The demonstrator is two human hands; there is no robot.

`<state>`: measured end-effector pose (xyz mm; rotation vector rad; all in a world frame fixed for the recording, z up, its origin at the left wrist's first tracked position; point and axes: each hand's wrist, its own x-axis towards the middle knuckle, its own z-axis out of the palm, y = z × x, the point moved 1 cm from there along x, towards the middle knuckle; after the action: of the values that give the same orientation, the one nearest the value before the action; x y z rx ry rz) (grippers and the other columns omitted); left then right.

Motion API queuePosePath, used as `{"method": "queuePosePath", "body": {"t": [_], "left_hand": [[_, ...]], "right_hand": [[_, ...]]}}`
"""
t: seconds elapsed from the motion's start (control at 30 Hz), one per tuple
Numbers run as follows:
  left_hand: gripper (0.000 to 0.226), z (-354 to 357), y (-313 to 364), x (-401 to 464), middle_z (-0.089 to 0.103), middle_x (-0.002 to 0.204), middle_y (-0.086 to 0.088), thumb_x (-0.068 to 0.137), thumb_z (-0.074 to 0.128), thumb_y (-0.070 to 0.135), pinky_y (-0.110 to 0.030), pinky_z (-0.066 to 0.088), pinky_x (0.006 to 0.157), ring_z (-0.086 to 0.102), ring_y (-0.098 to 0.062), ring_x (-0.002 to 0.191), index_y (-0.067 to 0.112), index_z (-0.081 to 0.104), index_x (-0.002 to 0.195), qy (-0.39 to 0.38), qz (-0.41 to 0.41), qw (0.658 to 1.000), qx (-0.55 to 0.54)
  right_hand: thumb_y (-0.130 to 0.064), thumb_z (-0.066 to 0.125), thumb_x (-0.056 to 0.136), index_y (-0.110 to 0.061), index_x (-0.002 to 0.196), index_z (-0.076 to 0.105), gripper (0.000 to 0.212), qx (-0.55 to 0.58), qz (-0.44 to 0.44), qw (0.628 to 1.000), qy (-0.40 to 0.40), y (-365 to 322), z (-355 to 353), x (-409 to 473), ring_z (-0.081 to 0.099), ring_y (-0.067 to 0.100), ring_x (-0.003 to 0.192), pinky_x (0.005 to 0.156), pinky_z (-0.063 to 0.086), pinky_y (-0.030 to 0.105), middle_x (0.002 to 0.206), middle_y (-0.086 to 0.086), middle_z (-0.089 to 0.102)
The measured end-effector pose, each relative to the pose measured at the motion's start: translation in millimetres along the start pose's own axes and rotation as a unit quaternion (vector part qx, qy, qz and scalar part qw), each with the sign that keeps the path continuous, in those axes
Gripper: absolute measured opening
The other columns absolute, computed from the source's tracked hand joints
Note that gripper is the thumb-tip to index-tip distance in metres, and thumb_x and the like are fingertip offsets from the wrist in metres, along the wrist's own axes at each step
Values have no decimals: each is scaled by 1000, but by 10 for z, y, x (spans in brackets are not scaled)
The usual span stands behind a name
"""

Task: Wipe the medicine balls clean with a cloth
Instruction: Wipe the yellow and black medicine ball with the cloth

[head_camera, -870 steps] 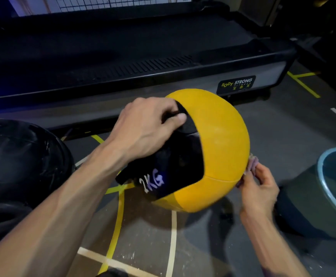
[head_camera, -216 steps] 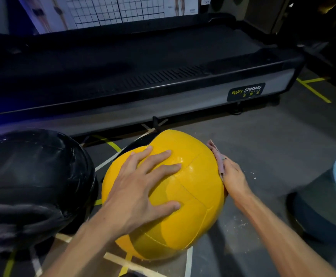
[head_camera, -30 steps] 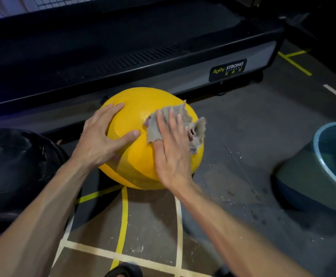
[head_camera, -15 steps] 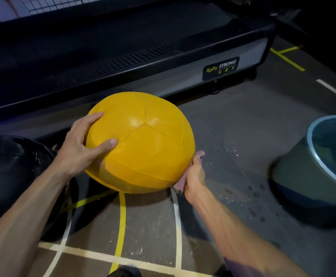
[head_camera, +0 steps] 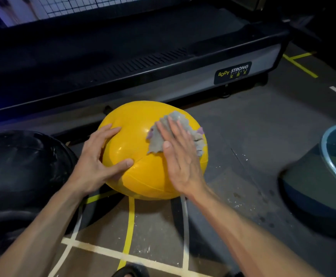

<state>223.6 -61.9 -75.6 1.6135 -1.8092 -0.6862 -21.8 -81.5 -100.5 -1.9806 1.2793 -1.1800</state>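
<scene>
Yellow medicine ball (head_camera: 143,156) sits on the grey floor (head_camera: 253,136) at centre, its far side and underside hidden; round, it shows no long axis. Right hand (head_camera: 180,156), fingers straight toward 12 o'clock, presses the grey cloth (head_camera: 163,134) on top, having come up from 5 o'clock half a second ago. Left hand (head_camera: 97,156) lies spread at 9 o'clock

Right hand (head_camera: 181,156) moved from ball's lower right side to top, fingers flat, pressing cloth (head_camera: 175,134) onto yellow ball (head_camera: 143,176).
</scene>
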Motion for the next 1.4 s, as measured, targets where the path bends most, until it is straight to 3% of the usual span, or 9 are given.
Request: {"method": "queuePosePath", "body": {"t": [0.23, 0.3, 0.43, 0.6, 0.77, 0.93, 1.1, 1.3, 1.4], "left_hand": [[93, 101, 128, -133, 18, 162, 28, 68, 69, 78, -52, 24, 116, 18, -11, 149, 52, 35, 150, 9, 7, 1000, 20], [93, 95, 64, -220, 19, 162, 28, 67, 71, 76, -49, 23, 115, 18, -12, 150, 53, 35, 149, 9, 13, 1000, 19], [89, -161, -197, -425, 28, 157, 27, 61, 77, 75, -43, 29, 116, 27, 0, 147, 53, 42, 140, -9, -25, 999, -17], [65, -428, -89, -304, 41, 149, 15, 78, 57, 81, -28, 31, 113, 37, 1, 139, 53, 48, 135, 76, -13, 997, 28], [77, -210, -65, -94, 29, 162, 17, 83, 45, 86, -54, 27, 122, 28, -15, 151, 53, 35, 152, 7, -21, 998, 58], [77, -286, -71, -129, 26, 159, 24, 77, 49, 87, -62, 34, 115, 29, -20, 146, 63, 30, 148, -29, -49, 997, 43], [79, -291, -74, -237, 24, 153, 37, 74, 52, 87, -57, 33, 115, 27, -16, 145, 64, 30, 147, -35, -58, 997, 31], [78, -352, -112, -262, 25, 148, 44, 73, 55, 86, -60, 33, 116, 30, -15, 144, 64, 34, 145, -35, -70, 997, 17], [78, -325, -49, -272, 26, 154, 35, 76, 56, 81, -59, 32, 117, 29, -15, 146, 60, 34, 148, -42, -63, 997, 23]], "right_hand": [[-55, 13, 100, -35, 150, 42, 62, 36, 281, 959, 33, 292, -289, 361, 28, 15, 148, 122, 19, 54, 160, -7, 36], [-42, 10, 102, -21, 143, 49, 60, -50, 198, 979, 22, 50, -205, 286, 38, 24, 141, 118, 26, 54, 150, 5, 46], [-45, 12, 106, -24, 161, 21, 60, -122, 10, 989, -86, -337, 119, -101, -7, 11, 156, 127, -3, 42, 170, -3, 7], [-38, 20, 108, -25, 162, 17, 56, -160, -82, 975, -129, -478, 188, -449, -4, 15, 157, 126, 8, 48, 170, -5, 2], [-39, 20, 107, -27, 161, 22, 55, -146, -104, 975, -131, -397, 99, -572, 0, 12, 156, 126, 9, 46, 170, -8, 7], [-57, 15, 106, -40, 151, 38, 54, 57, 185, 979, -64, 298, -89, -249, 32, 13, 148, 120, 26, 56, 160, -7, 35], [-51, 29, 108, -26, 142, 50, 46, 308, 519, 797, -10, 529, -144, -300, 58, 17, 98, 97, 45, 41, 125, 8, 60], [-69, 27, 102, -53, 130, 51, 41, 179, 282, 942, -38, 47, -83, -76, 51, 4, 123, 110, 34, 44, 134, -23, 53], [-40, 29, 110, -40, 126, 56, 31, 37, 23, 997, -69, -307, -1, -118, 40, 6, 139, 115, 29, 46, 136, -16, 54]]}}
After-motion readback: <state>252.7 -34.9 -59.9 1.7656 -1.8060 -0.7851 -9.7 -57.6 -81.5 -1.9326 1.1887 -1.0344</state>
